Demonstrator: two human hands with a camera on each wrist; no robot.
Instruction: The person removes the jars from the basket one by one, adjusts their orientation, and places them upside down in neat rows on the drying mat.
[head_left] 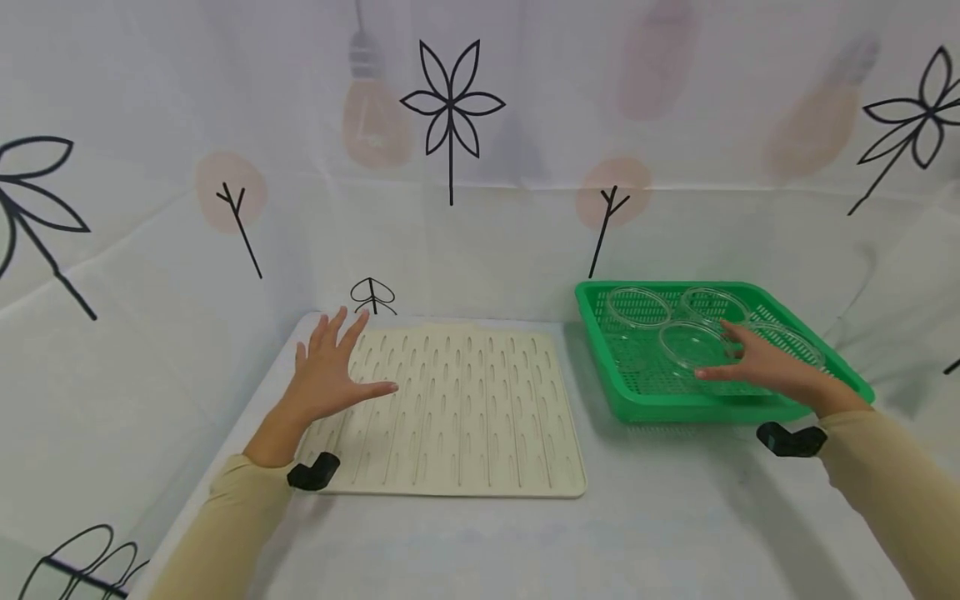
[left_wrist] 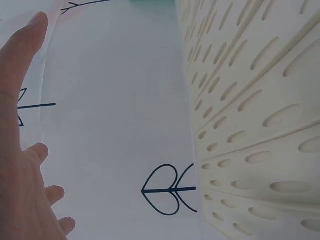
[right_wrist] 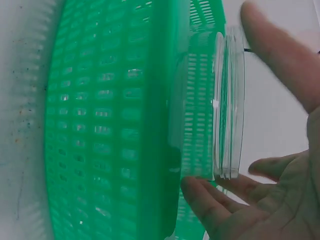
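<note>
The right hand (head_left: 780, 367) spreads its fingers about the front dish (head_left: 692, 343), near the front edge of the basket (head_left: 705, 408), clasping nothing; contact I cannot tell. The dish is probably light, stiff, slippery, crackable; better take its rim. The left hand (head_left: 322, 379), empty, hovers over the mat's (head_left: 465, 408) left edge. The right dish (head_left: 798, 337) is partly covered; the transparent layers are hard to count.

Shows a creased white cloth (head_left: 510, 250) behind and at both sides, printed in black and peach. Bears a six-petalled flower (head_left: 450, 103) at upper middle and a slanting flower (head_left: 930, 113) at upper right. Carries a faded hanging bulb (head_left: 371, 125) left of the middle, plus a left twig (head_left: 243, 231) and a right twig (head_left: 602, 233), each partly over a peach disc (head_left: 213, 196). Has a heart-shaped leaf (head_left: 371, 293) just above the rear of a white worktop (head_left: 525, 546).
</note>
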